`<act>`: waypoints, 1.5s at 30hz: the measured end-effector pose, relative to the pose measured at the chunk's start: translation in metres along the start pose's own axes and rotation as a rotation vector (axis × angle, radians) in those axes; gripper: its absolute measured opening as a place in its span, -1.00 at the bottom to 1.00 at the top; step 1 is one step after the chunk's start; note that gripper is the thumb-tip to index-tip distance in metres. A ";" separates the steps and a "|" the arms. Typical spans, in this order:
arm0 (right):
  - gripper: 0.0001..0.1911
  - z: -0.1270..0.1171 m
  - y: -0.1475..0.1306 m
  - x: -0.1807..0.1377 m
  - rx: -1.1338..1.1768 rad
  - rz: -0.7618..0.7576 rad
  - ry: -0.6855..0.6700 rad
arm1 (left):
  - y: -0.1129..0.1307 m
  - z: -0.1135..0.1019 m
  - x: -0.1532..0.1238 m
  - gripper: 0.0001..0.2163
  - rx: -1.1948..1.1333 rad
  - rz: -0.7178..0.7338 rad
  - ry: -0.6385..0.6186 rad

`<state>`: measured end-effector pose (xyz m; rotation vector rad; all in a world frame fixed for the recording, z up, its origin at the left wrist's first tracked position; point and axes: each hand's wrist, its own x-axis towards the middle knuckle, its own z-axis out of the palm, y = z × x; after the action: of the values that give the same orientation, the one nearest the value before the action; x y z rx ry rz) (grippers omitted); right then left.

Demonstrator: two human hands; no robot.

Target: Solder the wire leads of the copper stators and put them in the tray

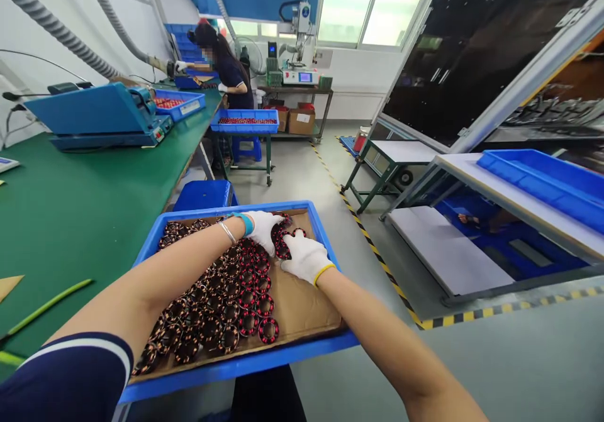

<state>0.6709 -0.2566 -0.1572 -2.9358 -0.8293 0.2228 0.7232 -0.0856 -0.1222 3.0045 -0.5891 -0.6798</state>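
A blue tray [317, 217] lined with cardboard [302, 302] holds many ring-shaped, copper-wound stators [214, 302]. Those toward the right of the pile, such as one stator [268, 331] at the front, have red parts on them. My left hand [262, 228], in a white glove, reaches over the far part of the tray with its fingers curled against red-and-black stators [282, 246]. From the right, my right hand [305, 257], also gloved, closes on the same cluster, thumb and fingers around its near side. The fingers partly hide how many stators are between the hands.
A green workbench [108, 189] runs along the left, with a blue machine [99, 117] on it. A blue stool [205, 194] stands behind the tray. Farther back a co-worker [233, 70] works near another filled tray [245, 122]. White-topped tables [401, 151] stand at right.
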 end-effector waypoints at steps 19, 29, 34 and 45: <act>-0.31 0.000 -0.003 -0.003 -0.020 0.038 0.049 | 0.055 0.014 0.021 -0.41 -0.134 -0.665 0.255; -0.30 -0.002 -0.001 -0.004 0.028 0.020 0.054 | 0.060 -0.007 0.024 -0.49 -0.008 -0.551 0.218; -0.37 -0.005 0.002 -0.013 0.017 0.037 -0.029 | 0.054 -0.016 0.029 -0.37 -0.001 -0.427 0.103; -0.40 -0.002 0.004 -0.010 0.033 0.051 -0.059 | -0.003 -0.025 -0.004 -0.29 0.007 -0.254 -0.051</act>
<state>0.6648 -0.2654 -0.1543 -2.9345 -0.7513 0.3253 0.7311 -0.0828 -0.0982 3.1072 -0.2105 -0.7668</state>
